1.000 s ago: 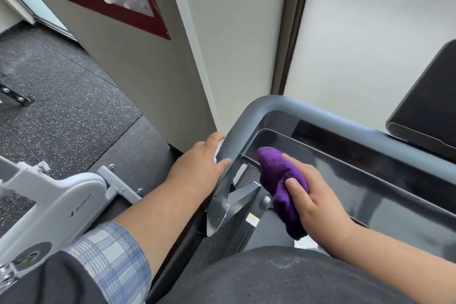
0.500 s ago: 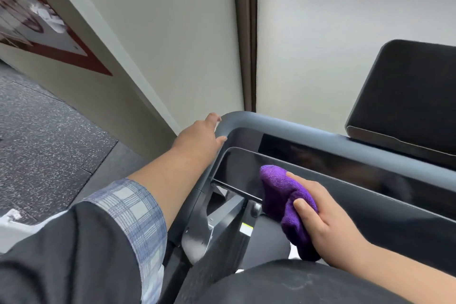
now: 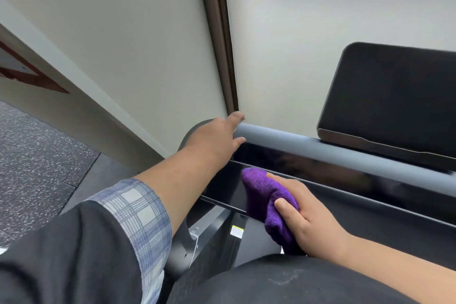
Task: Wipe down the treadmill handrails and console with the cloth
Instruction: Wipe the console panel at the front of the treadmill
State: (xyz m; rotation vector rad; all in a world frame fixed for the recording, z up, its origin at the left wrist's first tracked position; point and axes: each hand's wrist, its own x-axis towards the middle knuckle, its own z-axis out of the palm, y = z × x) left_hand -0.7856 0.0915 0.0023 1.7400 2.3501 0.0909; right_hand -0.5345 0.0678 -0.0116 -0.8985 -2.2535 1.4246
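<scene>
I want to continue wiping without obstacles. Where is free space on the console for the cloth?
Free: the glossy console right of the right hand, below the grey handrail. Crowded: the left corner, where the left hand and purple cloth sit.

Open stretch along the grey handrail (image 3: 345, 155) and the glossy console panel (image 3: 357, 195) toward the right. Blocked behind by the wall (image 3: 308, 44) close to the rail, and above right by the dark screen (image 3: 394, 101) overhanging it.

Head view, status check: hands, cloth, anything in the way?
Right hand grips purple cloth against glossy black console. Left hand rests on grey handrail. Nothing blocking console.
</scene>
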